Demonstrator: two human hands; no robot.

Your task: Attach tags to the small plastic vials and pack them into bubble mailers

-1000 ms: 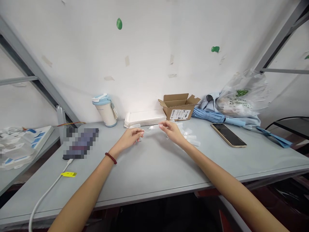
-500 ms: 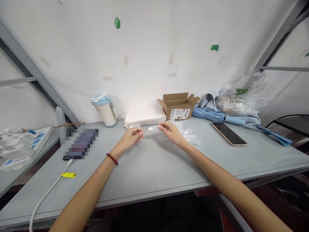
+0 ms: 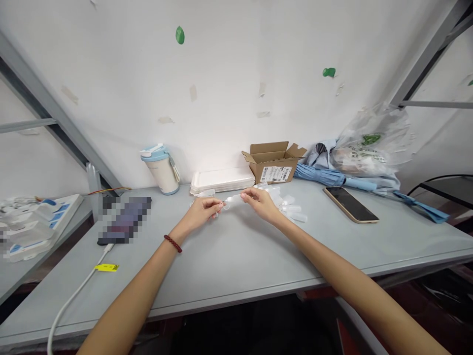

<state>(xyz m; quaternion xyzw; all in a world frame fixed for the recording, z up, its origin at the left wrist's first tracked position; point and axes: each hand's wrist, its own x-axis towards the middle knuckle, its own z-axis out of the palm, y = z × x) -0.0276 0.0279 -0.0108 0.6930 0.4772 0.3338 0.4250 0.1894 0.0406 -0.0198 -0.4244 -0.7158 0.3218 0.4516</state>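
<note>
Above the middle of the gray tabletop (image 3: 244,266), two bare hands meet over a small white translucent tube (image 3: 234,198), which lies nearly level between them. The right hand (image 3: 258,201) has its thumb and fingertips closed on the tube's right end. The left hand (image 3: 204,210), with a dark red beaded bracelet (image 3: 173,243) at its wrist, pinches a thin pale strand (image 3: 226,207) that curves by the tube's left end; the detail there is too small to make out fully. Just behind and beside the right hand, more translucent tubes (image 3: 294,213) lie in a loose heap. Beyond the hands, a white stack (image 3: 221,179) of flat pieces sits next to an open cardboard box (image 3: 275,171). Farther right are a folded blue umbrella (image 3: 320,175) and a dark-screened phone (image 3: 351,204); at left, a cream cup (image 3: 162,173) with a blue lid stands upright near the wall.
</note>
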